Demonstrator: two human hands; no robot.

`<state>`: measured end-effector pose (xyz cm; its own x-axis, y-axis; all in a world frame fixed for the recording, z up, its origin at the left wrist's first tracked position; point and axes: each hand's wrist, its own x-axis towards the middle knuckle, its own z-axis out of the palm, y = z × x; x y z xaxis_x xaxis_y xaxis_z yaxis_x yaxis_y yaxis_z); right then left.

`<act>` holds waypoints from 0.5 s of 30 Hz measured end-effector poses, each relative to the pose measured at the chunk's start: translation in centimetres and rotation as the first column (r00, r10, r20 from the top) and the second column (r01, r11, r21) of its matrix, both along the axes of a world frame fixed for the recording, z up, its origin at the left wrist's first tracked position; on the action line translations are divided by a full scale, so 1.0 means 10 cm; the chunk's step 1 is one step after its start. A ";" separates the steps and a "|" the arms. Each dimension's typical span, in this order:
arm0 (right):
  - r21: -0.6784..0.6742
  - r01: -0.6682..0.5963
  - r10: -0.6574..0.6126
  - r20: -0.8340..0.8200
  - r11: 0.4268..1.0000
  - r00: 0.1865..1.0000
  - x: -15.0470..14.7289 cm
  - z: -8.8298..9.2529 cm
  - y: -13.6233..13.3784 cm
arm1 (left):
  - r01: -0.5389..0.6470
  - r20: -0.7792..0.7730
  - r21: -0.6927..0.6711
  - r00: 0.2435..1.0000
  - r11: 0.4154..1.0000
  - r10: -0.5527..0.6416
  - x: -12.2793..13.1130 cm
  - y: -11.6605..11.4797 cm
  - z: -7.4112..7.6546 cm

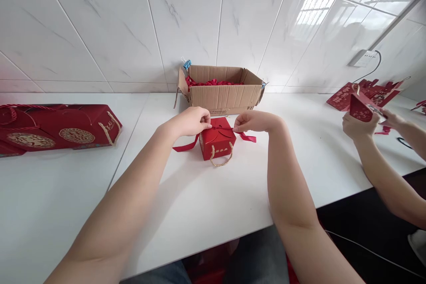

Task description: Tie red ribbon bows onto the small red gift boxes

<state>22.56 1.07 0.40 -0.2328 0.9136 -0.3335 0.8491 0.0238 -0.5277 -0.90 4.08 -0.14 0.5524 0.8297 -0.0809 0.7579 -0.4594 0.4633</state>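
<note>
A small red gift box (218, 144) with gold lettering and a twisted gold rope handle (221, 164) stands upright on the white table in front of me. Across its top runs a red ribbon (248, 137), crossed or knotted at the middle, with loose tails hanging out on both sides. On the left, my left hand (196, 120) pinches the ribbon close to the box's top edge. My right hand (254, 121) pinches it on the opposite side. The fingertips of both hands partly hide the ribbon they grip.
Behind the box, a cardboard carton (226, 97) holds red ribbons, with blue binder clips (187, 64) on its flaps. Finished-looking red boxes (76, 128) line the left. At right, a co-worker's hands (361, 126) hold a red box (361, 108), near flat red boxes (379, 91).
</note>
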 end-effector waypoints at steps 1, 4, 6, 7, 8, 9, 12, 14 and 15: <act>-0.013 -0.016 0.016 -0.030 1.000 0.999 -0.01 0.01 -0.01 | 0.008 0.003 -0.002 1.000 1.000 -0.008 -0.01 0.01 0.00; -0.062 -0.077 0.069 -0.126 0.995 0.990 0.00 0.03 -0.03 | 0.021 -0.008 -0.016 1.000 1.000 -0.021 -0.05 0.03 0.00; -0.098 -0.127 0.113 -0.141 0.987 0.984 0.02 0.04 -0.04 | 0.027 -0.019 -0.025 0.999 0.999 -0.027 -0.07 0.03 0.01; -0.114 -0.153 0.137 -0.138 0.982 0.981 0.04 0.04 -0.05 | 0.029 -0.022 -0.027 0.999 0.999 -0.029 -0.07 0.02 0.01; -0.127 -0.178 0.161 -0.138 0.976 0.977 0.06 0.04 -0.05 | 0.032 -0.021 -0.028 0.999 0.999 -0.032 -0.06 0.02 0.01; -0.138 -0.201 0.181 -0.148 0.970 0.972 0.08 0.03 -0.04 | 0.036 -0.020 -0.029 0.999 0.999 -0.036 -0.06 0.01 0.02; -0.134 -0.228 0.188 -0.259 0.964 0.947 0.14 0.01 -0.04 | 0.040 -0.021 -0.033 0.999 0.999 -0.041 -0.05 0.01 0.01; -0.085 -0.256 0.208 -0.372 0.963 0.904 0.18 -0.01 -0.03 | 0.041 -0.028 -0.033 0.999 0.999 -0.042 -0.05 0.02 0.01; -0.043 -0.283 0.238 -0.430 0.958 0.871 0.19 -0.02 -0.02 | 0.043 -0.032 -0.035 0.999 0.998 -0.044 -0.05 0.02 0.01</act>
<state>24.46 0.91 0.18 -0.5958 0.7666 -0.2394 0.5202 0.1413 -0.8423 -1.38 4.29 -0.04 0.5848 0.8011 -0.1275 0.7522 -0.4767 0.4549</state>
